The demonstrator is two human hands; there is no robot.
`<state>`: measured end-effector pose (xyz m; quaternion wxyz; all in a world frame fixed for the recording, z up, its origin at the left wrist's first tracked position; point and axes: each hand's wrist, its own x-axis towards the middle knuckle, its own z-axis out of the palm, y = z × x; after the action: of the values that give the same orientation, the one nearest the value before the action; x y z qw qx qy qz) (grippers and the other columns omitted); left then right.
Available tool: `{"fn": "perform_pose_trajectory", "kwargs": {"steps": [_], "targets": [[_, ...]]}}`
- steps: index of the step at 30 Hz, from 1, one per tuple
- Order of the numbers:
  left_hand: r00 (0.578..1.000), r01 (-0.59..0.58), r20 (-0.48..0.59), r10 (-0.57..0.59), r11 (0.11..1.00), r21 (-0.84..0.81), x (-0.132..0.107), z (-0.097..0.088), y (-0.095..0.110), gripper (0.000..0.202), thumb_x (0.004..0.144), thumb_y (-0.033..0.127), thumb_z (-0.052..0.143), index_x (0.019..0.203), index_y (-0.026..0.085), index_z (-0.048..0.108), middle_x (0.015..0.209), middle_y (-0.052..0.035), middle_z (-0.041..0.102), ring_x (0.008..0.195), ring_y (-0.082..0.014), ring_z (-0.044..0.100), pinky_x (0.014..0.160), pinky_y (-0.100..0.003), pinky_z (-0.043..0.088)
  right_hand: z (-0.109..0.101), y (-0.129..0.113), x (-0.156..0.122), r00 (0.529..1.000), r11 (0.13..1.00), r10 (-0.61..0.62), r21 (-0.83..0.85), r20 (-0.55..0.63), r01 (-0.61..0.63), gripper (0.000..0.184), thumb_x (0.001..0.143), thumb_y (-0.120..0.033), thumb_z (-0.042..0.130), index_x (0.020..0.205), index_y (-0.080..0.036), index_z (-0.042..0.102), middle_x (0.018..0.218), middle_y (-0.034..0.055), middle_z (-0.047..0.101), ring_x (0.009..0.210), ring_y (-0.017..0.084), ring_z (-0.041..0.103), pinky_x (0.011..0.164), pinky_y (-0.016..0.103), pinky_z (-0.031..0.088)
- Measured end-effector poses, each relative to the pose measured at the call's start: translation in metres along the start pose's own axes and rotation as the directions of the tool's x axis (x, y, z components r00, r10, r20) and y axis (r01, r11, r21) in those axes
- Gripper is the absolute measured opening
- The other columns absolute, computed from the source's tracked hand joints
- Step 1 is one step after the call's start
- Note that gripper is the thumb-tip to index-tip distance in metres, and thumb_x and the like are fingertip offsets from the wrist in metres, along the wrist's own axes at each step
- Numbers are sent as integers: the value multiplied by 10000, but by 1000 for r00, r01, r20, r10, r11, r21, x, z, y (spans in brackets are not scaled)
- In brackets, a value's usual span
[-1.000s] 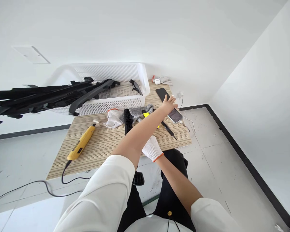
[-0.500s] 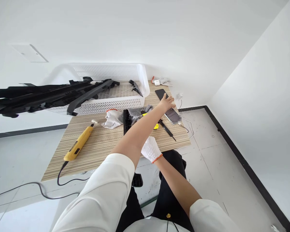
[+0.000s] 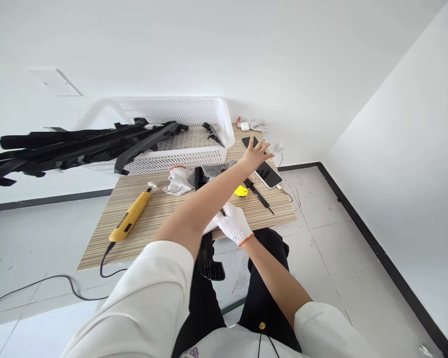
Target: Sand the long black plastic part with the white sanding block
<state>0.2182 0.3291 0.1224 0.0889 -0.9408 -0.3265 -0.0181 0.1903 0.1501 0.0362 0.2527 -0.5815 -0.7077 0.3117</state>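
Note:
My left hand (image 3: pixel 257 155), bare with fingers spread, reaches across to the right, just over or touching a white-edged phone (image 3: pixel 269 175); its screen is dark. A black phone (image 3: pixel 248 141) lies just behind that hand. Below the left forearm, my right hand (image 3: pixel 234 224) wears a white knit glove with an orange cuff. Its fingers are closed around a long black plastic part (image 3: pixel 211 263), which hangs past the table's near edge; the forearm hides its upper portion. Near the right hand lie a yellow object (image 3: pixel 241 191) and a thin black tool (image 3: pixel 260 197).
A white slotted basket (image 3: pixel 229 134) at the back holds several long black plastic parts (image 3: pixel 97 146), jutting out leftward. A yellow corded rotary tool (image 3: pixel 131 217) lies on the table (image 3: pixel 164 219). A glove (image 3: pixel 181 180), an earbud case (image 3: pixel 245 127) and a charging cable (image 3: pixel 298 196) are nearby.
The white-edged phone's screen has gone from lit to dark. My left hand stays over it, fingers a little more spread. The right hand's glove and the black part show more. The view has shifted slightly.

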Motion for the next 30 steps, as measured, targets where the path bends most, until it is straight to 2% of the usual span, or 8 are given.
{"fn": "perform_pose_trajectory", "kwargs": {"steps": [5,8,11,14,17,20,23,30], "targets": [[977,-7,-204,-59,951,-309,-131,-65,-2,575,854,138,681,1405,255,569,1439,-122,577,1369,-334,501,1164,-572,347,-3,-7,-3,994,963,63,267,-89,-37,312,951,-524,501,1014,-276,679,1024,-27,760,975,178,693,844,263,497],[913,115,-213,-349,719,-686,-244,-64,10,299,930,391,643,1179,229,672,1148,-67,725,1062,-227,678,974,-379,531,-2,-11,-5,974,873,182,477,-136,-97,340,883,-530,585,1020,-243,704,955,-2,743,888,182,679,748,264,531],[645,213,-102,-757,307,-928,-332,-18,38,370,948,535,575,866,192,690,812,-46,722,804,-187,691,813,-314,564,-2,-12,-7,951,791,276,595,-142,-141,375,861,-542,589,1031,-232,714,910,5,714,788,167,644,577,233,514],[384,209,177,-906,-102,-973,-371,34,72,615,988,650,365,662,187,606,580,-32,600,573,-159,611,608,-287,535,-4,-10,-8,962,799,252,583,-102,-147,359,821,-538,649,980,-225,723,874,11,697,754,156,623,523,205,491],[437,250,323,-839,-232,-940,-370,58,95,586,966,683,418,823,170,662,715,-51,660,663,-168,654,602,-269,543,-6,-7,-4,922,832,305,537,-237,-137,369,826,-544,641,918,-193,707,857,33,678,724,149,600,515,212,507],[633,245,421,-650,-348,-905,-358,62,102,636,925,750,431,992,168,677,880,-86,697,756,-203,676,579,-291,568,-4,-7,1,945,868,260,477,-199,-139,371,810,-547,666,916,-194,713,833,26,665,708,140,585,491,198,491],[752,226,447,-484,-449,-865,-351,67,104,717,912,782,401,1094,150,686,971,-129,716,852,-239,685,573,-290,553,0,-8,6,931,864,283,483,-230,-143,376,807,-536,662,929,-185,720,829,23,660,667,121,575,459,183,462],[820,145,382,-426,-492,-859,-350,71,122,423,941,555,543,1097,189,686,1012,-72,721,1022,-242,673,925,-370,524,9,-12,16,916,894,260,436,-306,-108,382,818,-515,635,987,-182,716,879,30,678,652,119,592,461,193,484]]}}
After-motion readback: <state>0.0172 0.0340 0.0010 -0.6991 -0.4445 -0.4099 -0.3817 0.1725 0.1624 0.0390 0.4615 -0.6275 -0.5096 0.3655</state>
